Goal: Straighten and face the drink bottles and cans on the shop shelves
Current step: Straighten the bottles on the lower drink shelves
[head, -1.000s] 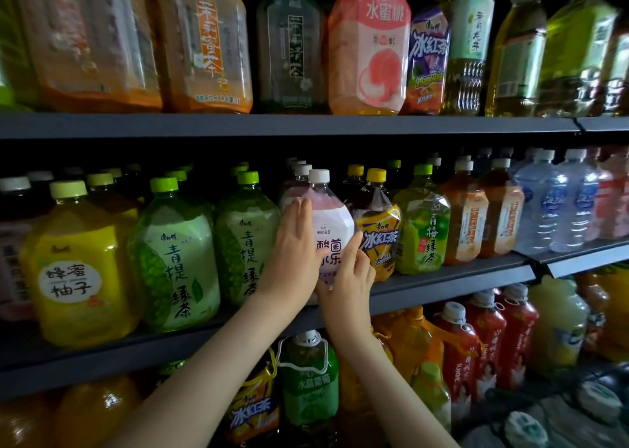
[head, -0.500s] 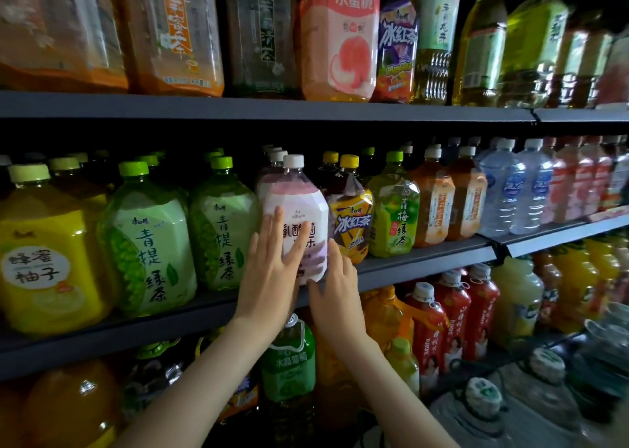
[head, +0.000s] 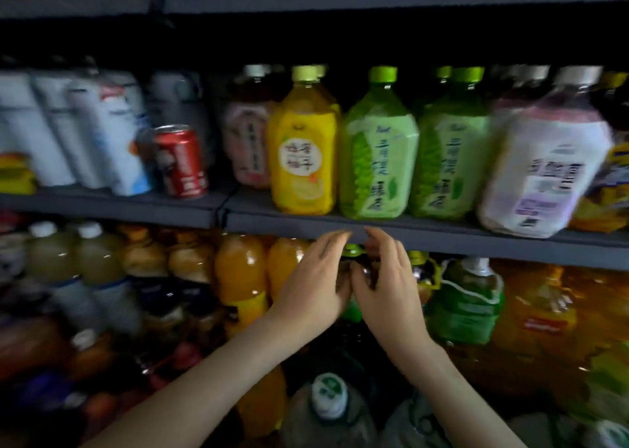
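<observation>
Both my hands are on the lower shelf, cupped round the top of a dark bottle with a green cap. My left hand wraps its left side. On the right side, my right hand has its fingers curled over the neck. Most of that bottle is hidden behind my hands. On the shelf above stand a yellow bottle, two green tea bottles and the white-and-pink bottle, which leans. The frame is blurred.
A red can stands tilted on the middle shelf next to white cartons. The grey shelf edge runs just above my fingers. Orange bottles and a green-labelled bottle flank my hands. A large jug with a white cap sits below.
Both hands left the white-and-pink bottle and dropped to the shelf below, onto the green-capped dark bottle. My view swung left and down.
</observation>
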Action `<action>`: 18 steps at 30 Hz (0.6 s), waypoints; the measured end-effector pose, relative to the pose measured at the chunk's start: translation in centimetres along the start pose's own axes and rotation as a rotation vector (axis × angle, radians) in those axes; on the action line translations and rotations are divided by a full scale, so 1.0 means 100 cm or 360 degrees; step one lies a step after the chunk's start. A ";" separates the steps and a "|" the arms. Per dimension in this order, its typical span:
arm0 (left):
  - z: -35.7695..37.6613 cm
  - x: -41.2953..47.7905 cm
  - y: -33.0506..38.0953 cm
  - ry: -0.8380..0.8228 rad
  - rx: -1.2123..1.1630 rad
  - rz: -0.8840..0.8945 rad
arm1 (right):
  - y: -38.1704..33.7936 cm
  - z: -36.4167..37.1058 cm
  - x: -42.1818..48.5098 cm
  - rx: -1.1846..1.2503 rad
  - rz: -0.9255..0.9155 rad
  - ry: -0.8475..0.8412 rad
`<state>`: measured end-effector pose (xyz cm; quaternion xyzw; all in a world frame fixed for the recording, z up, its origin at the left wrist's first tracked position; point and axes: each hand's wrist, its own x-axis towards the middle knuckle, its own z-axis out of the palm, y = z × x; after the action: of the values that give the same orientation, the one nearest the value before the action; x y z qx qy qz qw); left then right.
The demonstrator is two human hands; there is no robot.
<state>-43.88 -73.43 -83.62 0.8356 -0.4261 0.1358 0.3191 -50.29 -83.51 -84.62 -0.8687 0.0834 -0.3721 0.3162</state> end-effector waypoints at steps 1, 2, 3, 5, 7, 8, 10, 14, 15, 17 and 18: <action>-0.012 -0.010 -0.014 0.0001 -0.0003 -0.0095 | -0.011 0.015 0.000 0.0049 -0.0032 -0.0052; -0.024 -0.018 -0.027 0.0029 -0.0003 -0.0179 | -0.023 0.029 0.001 0.0094 -0.0057 -0.0091; -0.037 -0.024 -0.040 0.0086 0.0010 -0.0253 | -0.035 0.041 0.004 0.0131 -0.0084 -0.0115; -0.063 -0.033 -0.065 0.0237 0.0059 -0.0375 | -0.059 0.064 0.012 0.0208 -0.0139 -0.0125; -0.087 -0.037 -0.088 0.0401 0.0124 -0.0469 | -0.081 0.084 0.024 0.0295 -0.0167 -0.0121; -0.096 -0.038 -0.098 0.0476 0.0145 -0.0517 | -0.089 0.091 0.029 0.0317 -0.0169 -0.0126; -0.115 -0.039 -0.115 0.0603 0.0138 -0.0628 | -0.104 0.108 0.039 0.0345 -0.0167 -0.0137; -0.146 -0.029 -0.151 0.0742 0.0067 -0.0815 | -0.121 0.137 0.056 0.0354 -0.0099 -0.0164; -0.152 -0.025 -0.159 0.0769 0.0046 -0.0844 | -0.123 0.143 0.059 0.0345 -0.0080 -0.0161; -0.159 -0.014 -0.175 0.0812 0.0010 -0.0883 | -0.127 0.154 0.065 0.0348 -0.0052 -0.0143; -0.160 -0.007 -0.181 0.0826 0.0003 -0.0892 | -0.130 0.159 0.069 0.0362 -0.0038 -0.0137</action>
<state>-29.13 -54.73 -79.38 0.8579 -0.0858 0.2506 0.4403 -35.46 -68.12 -80.93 -0.8433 0.0166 -0.3452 0.4116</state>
